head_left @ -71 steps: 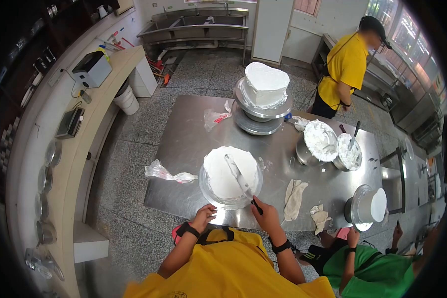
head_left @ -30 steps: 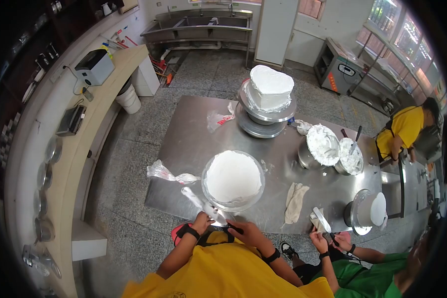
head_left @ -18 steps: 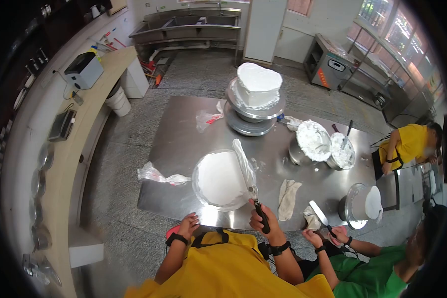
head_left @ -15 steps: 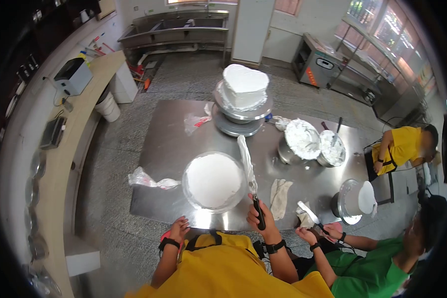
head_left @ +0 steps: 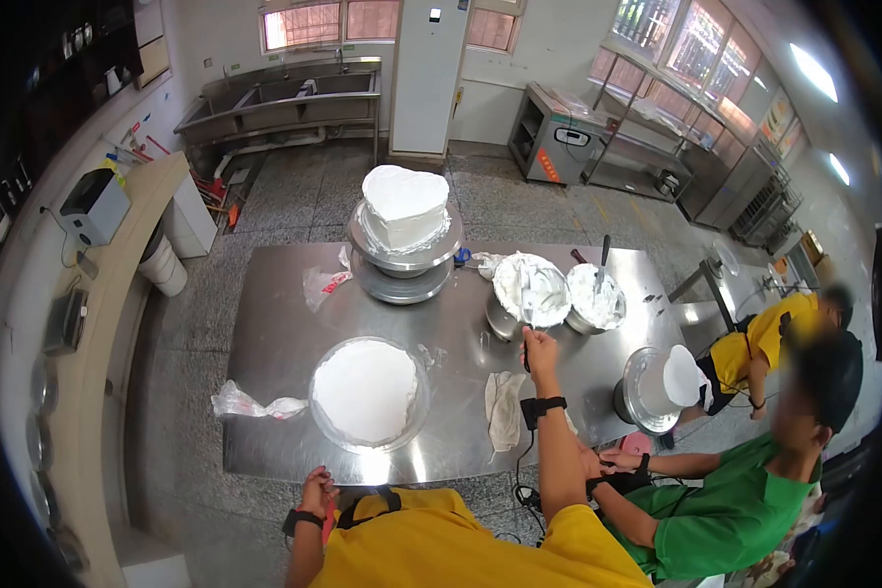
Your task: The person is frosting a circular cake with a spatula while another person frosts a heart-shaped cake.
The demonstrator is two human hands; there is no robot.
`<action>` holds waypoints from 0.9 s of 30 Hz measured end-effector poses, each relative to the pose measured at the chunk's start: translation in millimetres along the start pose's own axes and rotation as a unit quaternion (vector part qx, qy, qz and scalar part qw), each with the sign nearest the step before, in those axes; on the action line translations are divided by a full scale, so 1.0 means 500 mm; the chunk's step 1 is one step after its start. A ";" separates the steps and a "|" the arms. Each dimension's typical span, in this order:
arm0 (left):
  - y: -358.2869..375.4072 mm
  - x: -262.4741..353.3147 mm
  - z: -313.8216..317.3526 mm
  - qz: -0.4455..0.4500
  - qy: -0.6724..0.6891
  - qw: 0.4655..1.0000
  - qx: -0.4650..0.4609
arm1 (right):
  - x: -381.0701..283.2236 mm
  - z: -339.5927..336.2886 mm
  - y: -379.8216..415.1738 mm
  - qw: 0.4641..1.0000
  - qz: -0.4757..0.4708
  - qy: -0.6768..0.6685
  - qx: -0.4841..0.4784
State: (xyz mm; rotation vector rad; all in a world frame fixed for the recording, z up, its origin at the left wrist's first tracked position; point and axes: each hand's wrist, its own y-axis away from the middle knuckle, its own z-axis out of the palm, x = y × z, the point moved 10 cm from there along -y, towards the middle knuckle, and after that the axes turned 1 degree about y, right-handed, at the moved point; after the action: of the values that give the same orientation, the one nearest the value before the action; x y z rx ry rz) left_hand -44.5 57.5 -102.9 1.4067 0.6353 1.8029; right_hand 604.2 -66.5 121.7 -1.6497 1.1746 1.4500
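Observation:
My right hand [head_left: 540,351] is wrapped round the dark handle of an icing spatula [head_left: 526,299], whose blade lies in the white cream of a metal bowl [head_left: 506,324]. A second bowl of cream [head_left: 596,297] with a dark-handled tool in it stands just right of that one. My left hand [head_left: 317,490] is at the table's front edge, fingers loosely bent, with nothing visible in them. Nearest to it is a round white cream-topped piece [head_left: 367,390] on a turntable. Behind that, a heart-shaped white cake [head_left: 406,208] rests on a raised metal stand [head_left: 402,284].
A folded cloth [head_left: 504,410] lies on the steel table [head_left: 274,323], with plastic bags [head_left: 255,403] at left. On the right, a co-worker in green [head_left: 725,519] sits by another turntable with a white cake [head_left: 668,382]. Another person in yellow [head_left: 755,338] stands beyond.
My right hand has moved forward and right, taking the spatula from beside the round piece into the cream bowl. The view has tilted up and turned right. The co-worker's spatula is no longer visible.

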 end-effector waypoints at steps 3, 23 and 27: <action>-0.005 -0.012 -0.001 -0.010 -0.026 1.000 0.006 | 0.049 0.000 0.025 0.999 0.013 0.030 0.027; -0.025 -0.013 0.012 -0.001 -0.103 0.994 -0.026 | 0.232 -0.028 0.513 0.998 0.059 -0.004 0.022; -0.009 -0.002 0.026 0.011 -0.121 0.992 -0.022 | 0.198 -0.058 0.489 0.999 0.030 0.010 0.044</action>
State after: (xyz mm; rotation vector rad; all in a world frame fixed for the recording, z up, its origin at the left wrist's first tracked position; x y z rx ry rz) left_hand -30.9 58.4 -103.5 1.5759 0.4531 1.6197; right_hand 391.6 -209.8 52.6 -1.5846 1.2918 1.4003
